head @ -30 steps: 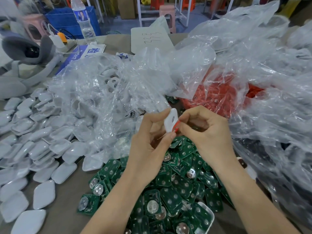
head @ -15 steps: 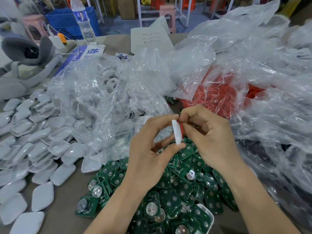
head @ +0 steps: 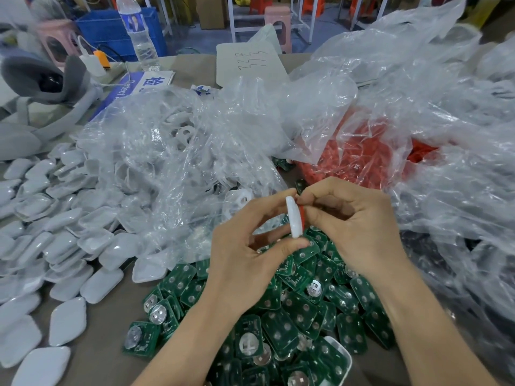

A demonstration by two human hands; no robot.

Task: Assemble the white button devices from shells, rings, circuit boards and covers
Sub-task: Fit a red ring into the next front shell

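My left hand [head: 245, 257] holds a white shell [head: 294, 217] edge-on between index finger and thumb, above the pile of green circuit boards [head: 281, 310]. My right hand [head: 354, 218] pinches a red ring [head: 301, 215] against the shell's right face. A heap of white covers [head: 47, 246] lies at the left. More white shells [head: 178, 140] sit inside a clear bag, and red rings [head: 359, 157] fill another clear bag behind my hands.
Crumpled clear plastic bags [head: 446, 168] cover the right and back of the table. A water bottle [head: 138, 32], a paper sheet [head: 248, 62], a blue sign [head: 131, 87] and a grey headset [head: 41, 79] stand at the back left. A white tray edge [head: 344, 358] shows among the boards.
The shell has turned from face-on to edge-on in my left hand. My right hand keeps the red ring at the shell, now pressed against its side.
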